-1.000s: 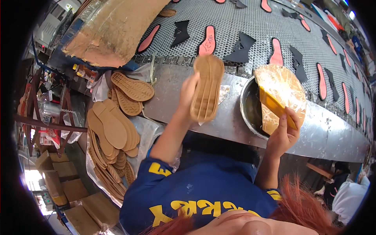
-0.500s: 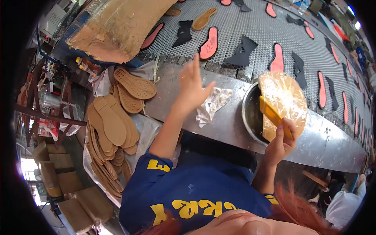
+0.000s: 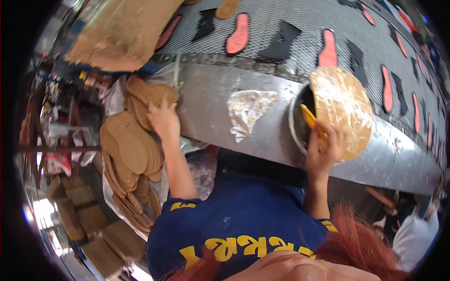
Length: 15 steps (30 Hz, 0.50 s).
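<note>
Head view, with the clock centred on the middle of the picture: the left hand (image 3: 164, 121) sits between nine and ten o'clock, its fingers laid over the near part of a brown sole (image 3: 147, 91) at ten. Whether those fingers pinch the sole or only rest on it, I cannot tell. The sole lies atop others of its kind, with a larger stack of brown soles (image 3: 125, 145) fanned out at nine o'clock.

At three o'clock the right hand (image 3: 329, 143) is clamped on a flat yellow tool (image 3: 309, 118), which slants up towards ten o'clock over a metal bowl (image 3: 291, 125). A round brown board (image 3: 347, 112) wrapped in clear film covers the bowl's three o'clock side; the uncovered part looks dark inside.

The bowl and a stained white cloth (image 3: 246, 110), the latter at one o'clock, are on a metal ledge (image 3: 201, 117). Beyond the ledge runs a grey mesh belt (image 3: 262, 21). On it are a pink insole (image 3: 238, 33) near twelve, a black cutout piece (image 3: 281, 41) at one, and another pink insole (image 3: 328, 49) between one and two. Worn cardboard (image 3: 119, 35) lies between ten and eleven; brown cartons (image 3: 108, 255) stand between seven and eight.
</note>
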Available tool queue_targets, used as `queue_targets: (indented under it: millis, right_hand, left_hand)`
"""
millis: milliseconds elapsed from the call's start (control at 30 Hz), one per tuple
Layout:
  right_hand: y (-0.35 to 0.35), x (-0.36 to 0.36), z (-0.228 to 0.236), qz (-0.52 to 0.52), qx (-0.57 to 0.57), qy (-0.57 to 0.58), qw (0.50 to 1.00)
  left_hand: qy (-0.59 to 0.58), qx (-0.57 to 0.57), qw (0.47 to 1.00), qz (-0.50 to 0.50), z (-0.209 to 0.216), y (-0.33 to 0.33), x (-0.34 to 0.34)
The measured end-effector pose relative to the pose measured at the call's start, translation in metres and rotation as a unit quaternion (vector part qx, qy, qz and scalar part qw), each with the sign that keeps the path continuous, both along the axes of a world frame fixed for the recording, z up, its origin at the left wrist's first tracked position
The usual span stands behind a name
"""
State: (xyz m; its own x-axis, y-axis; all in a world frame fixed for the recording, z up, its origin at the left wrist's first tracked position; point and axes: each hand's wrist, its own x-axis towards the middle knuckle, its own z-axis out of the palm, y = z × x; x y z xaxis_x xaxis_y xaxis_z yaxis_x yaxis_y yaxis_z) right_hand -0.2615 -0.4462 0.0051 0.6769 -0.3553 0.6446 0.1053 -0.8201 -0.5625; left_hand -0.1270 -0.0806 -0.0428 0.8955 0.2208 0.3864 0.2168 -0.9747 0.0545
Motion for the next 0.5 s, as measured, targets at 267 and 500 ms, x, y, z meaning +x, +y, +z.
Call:
queue_targets:
  millis: [267,500]
  right_hand:
    - [0.001,0.000,-0.002,-0.018,-0.031,0.046,0.998]
    - [-0.001,-0.005,-0.002,-0.021,0.018,-0.005,1.000]
  left_hand:
    - [-0.332,-0.009,0.936,-0.112,0.054,-0.009,-0.016]
    - [-0.369,-0.579,0.623,-0.375,0.078,-0.018,-0.036]
